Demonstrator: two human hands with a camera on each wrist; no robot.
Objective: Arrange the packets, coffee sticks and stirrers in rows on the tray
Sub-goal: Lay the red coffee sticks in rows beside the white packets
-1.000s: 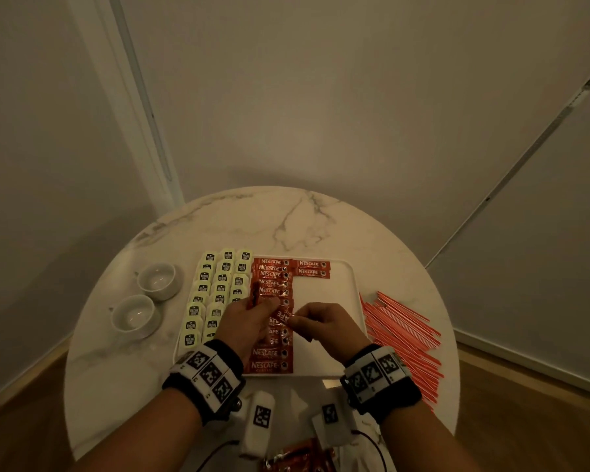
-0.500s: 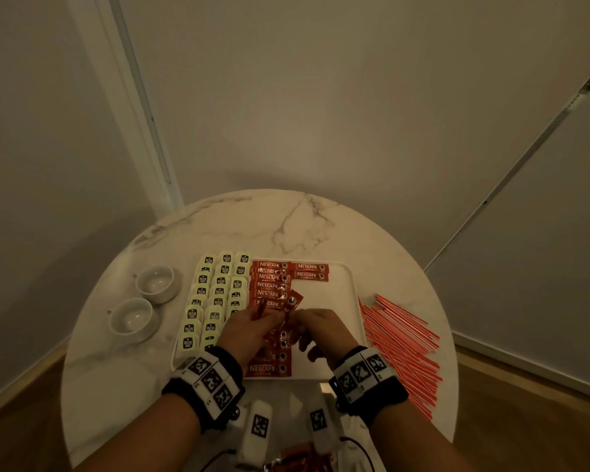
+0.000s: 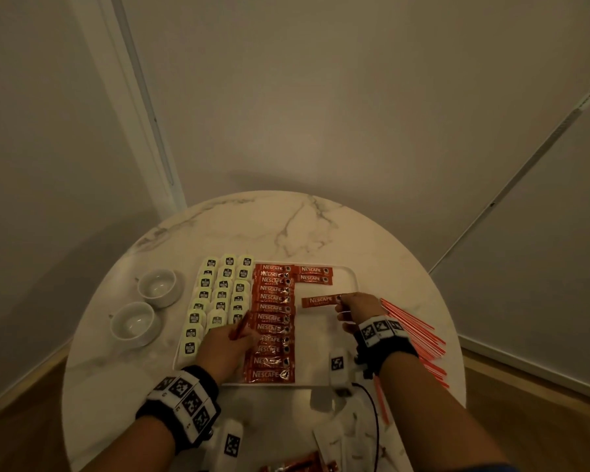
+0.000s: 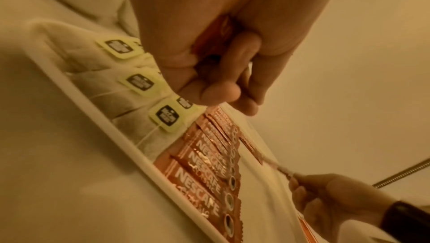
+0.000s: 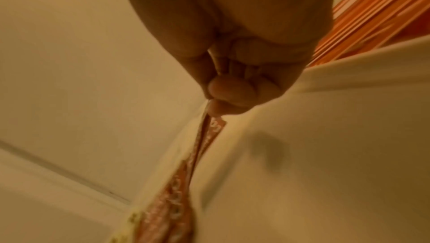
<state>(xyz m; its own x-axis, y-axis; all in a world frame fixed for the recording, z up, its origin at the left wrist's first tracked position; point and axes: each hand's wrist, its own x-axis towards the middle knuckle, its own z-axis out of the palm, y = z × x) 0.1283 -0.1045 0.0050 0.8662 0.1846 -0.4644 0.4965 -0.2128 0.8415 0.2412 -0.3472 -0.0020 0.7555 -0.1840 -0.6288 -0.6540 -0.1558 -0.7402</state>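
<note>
I see my right hand [image 3: 356, 310] out over the bare part of the white tray [image 3: 349, 277], its fingers [image 5: 230, 88] pinching one end of a single red coffee stick [image 3: 321, 300]. The stick reaches away from the fingertips toward the left and lies roughly level, just nearer to me than the two sticks [image 3: 314, 274] that start a second column at the tray's far end. I cannot tell whether it touches the tray or hangs just above it.

My left hand [image 3: 223, 347] sits at the near left part of the tray, over the seam between the tea packets and the coffee column. Its fingers [image 4: 223, 88] are curled round a small bunch of red sticks [image 3: 239, 330] (the wrist view shows red foil tucked into the palm), and one end of the bunch pokes out beyond the knuckles.

Directly to the right of those left fingers runs the full column of coffee sticks [image 3: 275, 321], laid crosswise and overlapping from the far edge of the tray to the near edge. To their left, the pale green tea packets [image 3: 220, 294] stand in three rows, labels up.

To the right of my right fingers, off the tray, the red stirrers [image 3: 413, 330] lie fanned on the marble desk [image 3: 286, 226]. Well to the left of the left fingers stand two small white cups [image 3: 157, 287], one nearer me than the other.
</note>
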